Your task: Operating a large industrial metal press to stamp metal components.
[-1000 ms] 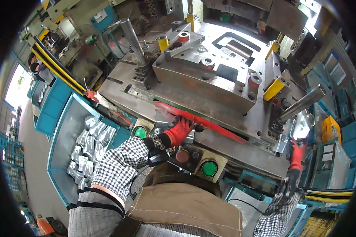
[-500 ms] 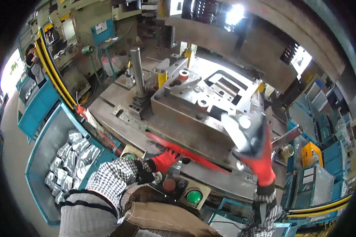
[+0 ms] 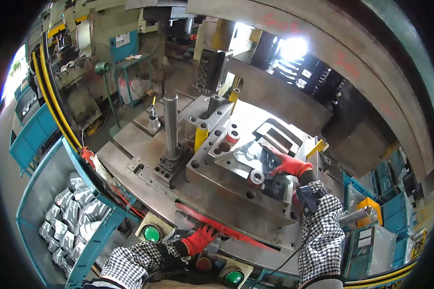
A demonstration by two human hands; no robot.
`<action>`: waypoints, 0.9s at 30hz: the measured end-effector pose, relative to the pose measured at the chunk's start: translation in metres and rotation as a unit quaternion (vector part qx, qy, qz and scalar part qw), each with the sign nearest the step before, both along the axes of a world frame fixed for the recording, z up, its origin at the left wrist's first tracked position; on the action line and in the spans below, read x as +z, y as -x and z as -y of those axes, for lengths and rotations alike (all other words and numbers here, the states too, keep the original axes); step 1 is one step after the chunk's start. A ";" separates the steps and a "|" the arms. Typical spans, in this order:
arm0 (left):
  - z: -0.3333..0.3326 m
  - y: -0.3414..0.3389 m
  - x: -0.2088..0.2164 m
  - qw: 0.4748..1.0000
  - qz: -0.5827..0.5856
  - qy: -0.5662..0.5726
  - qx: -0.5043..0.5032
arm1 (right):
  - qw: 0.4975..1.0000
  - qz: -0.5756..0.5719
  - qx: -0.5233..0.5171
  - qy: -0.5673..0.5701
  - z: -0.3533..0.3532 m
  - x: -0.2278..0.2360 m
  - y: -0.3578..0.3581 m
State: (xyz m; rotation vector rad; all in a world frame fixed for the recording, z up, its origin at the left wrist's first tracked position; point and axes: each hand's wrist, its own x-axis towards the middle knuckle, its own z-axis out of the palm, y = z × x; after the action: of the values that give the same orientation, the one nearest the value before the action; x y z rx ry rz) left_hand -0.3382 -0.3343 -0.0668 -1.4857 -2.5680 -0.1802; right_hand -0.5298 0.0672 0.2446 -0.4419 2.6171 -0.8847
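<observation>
My right hand (image 3: 290, 166), in a red glove, reaches over the press die. Its fingers grip the right end of a shiny sheet-metal part (image 3: 249, 155), which lies on top of the steel die block (image 3: 222, 180). The palm side is hidden. Closer to me, my left hand (image 3: 200, 240), also red-gloved, rests by a red bar (image 3: 246, 239) along the front of the press bed. Its fingers are spread, partly over the bar, and nothing shows in them.
Green buttons (image 3: 152, 233) flank a red button (image 3: 203, 264) at the near edge. A blue bin (image 3: 26, 231) of formed metal parts stands at left. A steel guide post (image 3: 171, 127) rises beside the die. The heavy upper press body (image 3: 279, 91) hangs above; blue crates (image 3: 395, 192) stand at right.
My right hand has moved forward and left, bringing the metal part from above the near right corner onto the die. My left hand stays by the red bar. The view has shifted.
</observation>
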 end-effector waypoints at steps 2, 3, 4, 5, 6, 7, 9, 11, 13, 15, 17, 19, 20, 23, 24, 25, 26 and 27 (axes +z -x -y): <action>0.002 0.002 -0.007 1.000 0.002 -0.016 0.010 | 0.999 0.033 -0.025 0.017 0.005 -0.006 0.010; -0.002 0.003 -0.012 1.000 -0.001 -0.026 0.006 | 0.999 0.010 -0.049 0.015 -0.006 -0.022 0.008; -0.007 0.003 -0.018 0.999 -0.004 -0.039 0.000 | 0.997 -0.013 -0.074 0.012 -0.019 -0.037 0.004; -0.014 0.004 -0.022 0.998 -0.017 -0.055 -0.008 | 0.994 -0.036 -0.103 0.006 -0.035 -0.051 -0.001; -0.019 0.003 -0.023 0.998 -0.017 -0.053 -0.017 | 0.990 -0.100 -0.097 0.005 -0.043 -0.068 -0.006; -0.015 0.002 -0.025 0.999 -0.015 -0.044 -0.010 | 0.985 -0.143 -0.094 -0.007 -0.029 -0.074 -0.005; -0.007 0.001 -0.023 0.999 0.026 -0.007 -0.019 | 0.958 -0.254 -0.116 -0.057 -0.003 -0.072 -0.011; -0.001 0.008 0.007 0.994 0.087 0.003 -0.065 | 0.913 -0.362 -0.181 -0.051 0.017 -0.060 -0.036; 0.018 0.019 0.058 0.986 0.130 -0.007 -0.105 | 0.874 -0.422 -0.239 0.025 0.034 -0.040 -0.075; 0.055 0.021 0.107 0.982 0.148 -0.038 -0.107 | 0.900 -0.283 -0.232 0.237 0.051 -0.018 -0.138; 0.105 0.021 0.129 0.976 0.157 -0.153 -0.005 | 0.921 -0.120 -0.174 0.327 0.037 -0.027 -0.240; 0.155 0.018 0.123 0.948 0.138 -0.248 0.142 | 0.940 0.026 -0.109 0.321 0.013 -0.059 -0.347; 0.178 0.019 0.112 0.920 0.132 -0.290 0.227 | 0.946 0.107 -0.112 0.286 0.001 -0.093 -0.395; 0.282 0.027 -0.039 0.758 0.322 -0.400 0.402 | 0.933 0.205 -0.211 0.208 0.006 -0.238 -0.496; 0.321 0.017 -0.077 0.676 0.428 -0.433 0.414 | 0.933 0.170 -0.240 0.207 0.024 -0.294 -0.509; 0.321 0.007 -0.097 0.593 0.524 -0.454 0.411 | 0.931 0.111 -0.285 0.200 0.043 -0.341 -0.522; 0.312 0.001 -0.107 0.586 0.522 -0.463 0.412 | 0.922 0.062 -0.322 0.206 0.065 -0.380 -0.526; 0.302 -0.008 -0.110 0.580 0.518 -0.471 0.416 | 0.901 0.051 -0.348 0.254 0.086 -0.385 -0.520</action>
State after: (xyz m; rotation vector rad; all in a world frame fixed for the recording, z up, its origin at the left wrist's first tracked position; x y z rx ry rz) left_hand -0.3303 -0.6363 -0.1770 0.4836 -2.4896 -2.2903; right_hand -0.0095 -0.0187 -0.1403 0.4649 2.4221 -1.7693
